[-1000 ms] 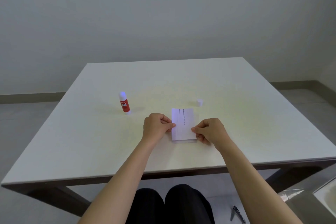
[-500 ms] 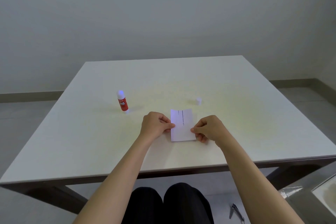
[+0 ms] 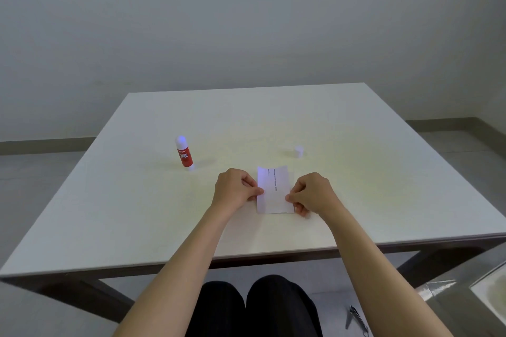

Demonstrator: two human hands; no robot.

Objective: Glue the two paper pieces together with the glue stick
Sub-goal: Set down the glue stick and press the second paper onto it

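The paper (image 3: 275, 191) is pinched at its side edges between the left hand (image 3: 235, 190) and right hand (image 3: 312, 193), fingers closed on it. Edges should be squared before flat, even pressure is applied.

One glue stick (image 3: 185, 154), upright, at ten o'clock on the worktop (image 3: 137, 213). One loose white cap (image 3: 298, 151) at one o'clock. One sheet of paper (image 3: 275, 191) visible at centre; second piece not distinguishable. Two hands: left (image 3: 236, 190), right (image 3: 312, 194).
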